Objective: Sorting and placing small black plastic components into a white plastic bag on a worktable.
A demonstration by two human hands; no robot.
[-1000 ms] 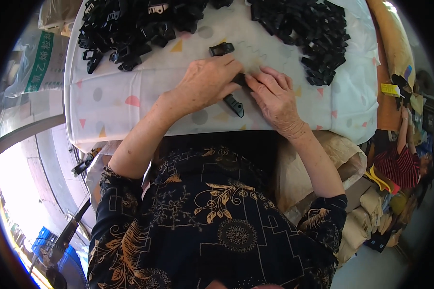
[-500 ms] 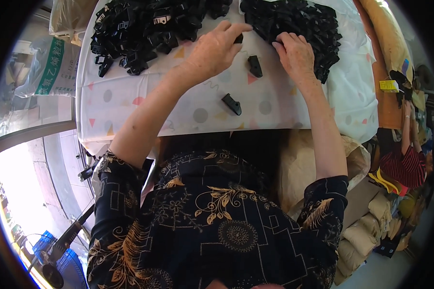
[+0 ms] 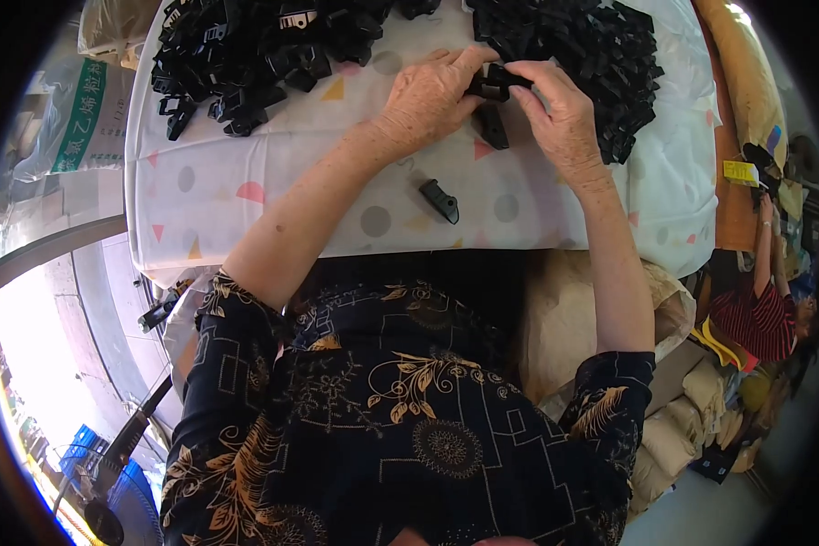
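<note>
My left hand (image 3: 430,98) and my right hand (image 3: 560,114) meet over the table, both closed around a small black plastic part (image 3: 493,82). The fingers cover some of it, so I cannot tell if it is one piece or two pressed together. Just below it, partly behind the hands, lies another black plastic piece (image 3: 492,127). Nearer the table's front edge rests a similar elongated black piece (image 3: 440,200). Beyond the hands are two heaps of black plastic parts, a left pile (image 3: 255,59) and a right pile (image 3: 582,55).
A patterned white cloth (image 3: 318,227) covers the table. Clear bags of material (image 3: 91,118) stand at the left, above a fan (image 3: 123,491). An open sack (image 3: 573,318) sits under the front edge. At the right, a person in a striped shirt (image 3: 755,318) works near stacked sacks.
My hands have come together, the left moving right and the right reaching in from the right pile. Both now grip the black plastic part. The view has shifted slightly.
</note>
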